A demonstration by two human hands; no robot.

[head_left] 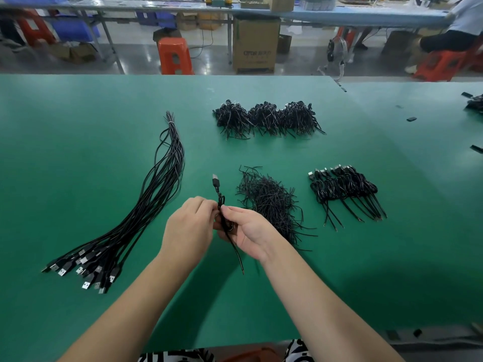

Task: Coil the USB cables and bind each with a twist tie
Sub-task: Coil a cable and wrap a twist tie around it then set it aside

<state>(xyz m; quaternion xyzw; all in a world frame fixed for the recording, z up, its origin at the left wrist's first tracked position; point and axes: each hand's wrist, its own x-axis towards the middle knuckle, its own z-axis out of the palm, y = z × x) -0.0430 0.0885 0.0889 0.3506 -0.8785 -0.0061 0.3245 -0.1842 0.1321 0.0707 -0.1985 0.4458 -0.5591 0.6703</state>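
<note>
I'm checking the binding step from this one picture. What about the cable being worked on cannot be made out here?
Head view only:
- Coil of the held cable: hidden behind left hand and right hand.
- Twist tie: too thin to distinguish.
- Whether it is bound: cannot tell.

One wide-angle view only, from the person's head, looking forward and down over the green surface point(78, 121). It sits close: both forearms run up from the bottom edge to meet at the centre of the frame. The top strip reaches the far floor and another bench point(339, 17). Straight edges bow near the borders.
</note>
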